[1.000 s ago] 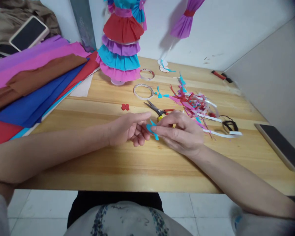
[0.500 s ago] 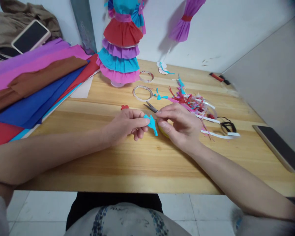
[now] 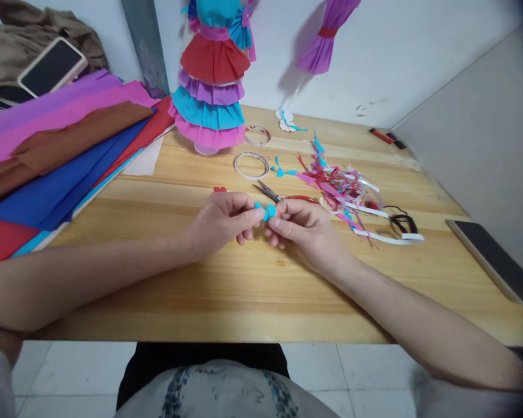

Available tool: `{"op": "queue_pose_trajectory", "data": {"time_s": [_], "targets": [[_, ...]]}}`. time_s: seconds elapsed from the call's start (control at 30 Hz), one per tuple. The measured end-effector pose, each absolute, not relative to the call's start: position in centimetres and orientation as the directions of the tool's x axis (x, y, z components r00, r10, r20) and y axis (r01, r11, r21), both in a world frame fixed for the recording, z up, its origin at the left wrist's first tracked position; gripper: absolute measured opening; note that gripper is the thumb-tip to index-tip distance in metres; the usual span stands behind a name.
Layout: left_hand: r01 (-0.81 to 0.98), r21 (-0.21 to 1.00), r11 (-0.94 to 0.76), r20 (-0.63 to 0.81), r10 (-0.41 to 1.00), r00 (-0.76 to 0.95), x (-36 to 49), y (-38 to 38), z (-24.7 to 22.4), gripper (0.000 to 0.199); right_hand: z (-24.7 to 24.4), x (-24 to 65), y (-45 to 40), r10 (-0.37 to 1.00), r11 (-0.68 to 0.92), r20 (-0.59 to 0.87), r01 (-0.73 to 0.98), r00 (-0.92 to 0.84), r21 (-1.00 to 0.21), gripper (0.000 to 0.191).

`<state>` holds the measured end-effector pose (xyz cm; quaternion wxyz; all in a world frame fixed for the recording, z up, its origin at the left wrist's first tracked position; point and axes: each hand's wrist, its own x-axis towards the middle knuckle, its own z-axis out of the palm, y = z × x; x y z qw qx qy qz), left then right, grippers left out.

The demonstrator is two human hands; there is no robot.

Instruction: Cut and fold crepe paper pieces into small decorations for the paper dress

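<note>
A small bright blue paper piece is stretched between my two hands over the table. My left hand pinches its left end between thumb and forefinger. The other end is gripped by the thumb and fingers of my right hand. Just behind the right hand lies a pair of scissors, with grey blades slightly apart and an orange-red handle. A small red paper shape shows behind the left hand, partly hidden by it.
Tape rolls lie beyond my hands, before a tiered paper dress. Paper scraps and a black cord are at right, near a phone. Coloured paper sheets cover the left. A purple paper dress stands behind.
My right hand has moved left, from beside the scissors to the blue paper, and has taken hold of its free end. The scissors' handle now shows. My left hand has barely moved.
</note>
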<state>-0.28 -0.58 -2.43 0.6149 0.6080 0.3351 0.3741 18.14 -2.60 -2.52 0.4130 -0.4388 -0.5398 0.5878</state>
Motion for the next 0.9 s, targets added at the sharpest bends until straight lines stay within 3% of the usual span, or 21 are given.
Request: {"op": "queue_pose_trajectory", "data": {"time_s": [0.23, 0.43, 0.9], "targets": [[-0.112, 0.987, 0.116, -0.053, 0.890, 0.453, -0.40, -0.08, -2.88, 0.038, -2.62, 18.38, -2.34, 0.940, -0.151, -0.126, -0.056, -0.317, -0.987, 0.036], [-0.054, 0.998, 0.041, -0.011, 0.884, 0.468, -0.49, -0.28, -2.58, 0.030, -2.43, 18.31, -2.27, 0.943, -0.170, -0.140, -0.076, -0.303, -0.982, 0.036], [-0.103, 0.991, 0.084, -0.032, 0.905, 0.425, -0.24, -0.41, -2.45, 0.017, -2.66, 18.25, -2.16, 0.944, -0.188, -0.147, -0.115, -0.295, -0.976, 0.033]]}}
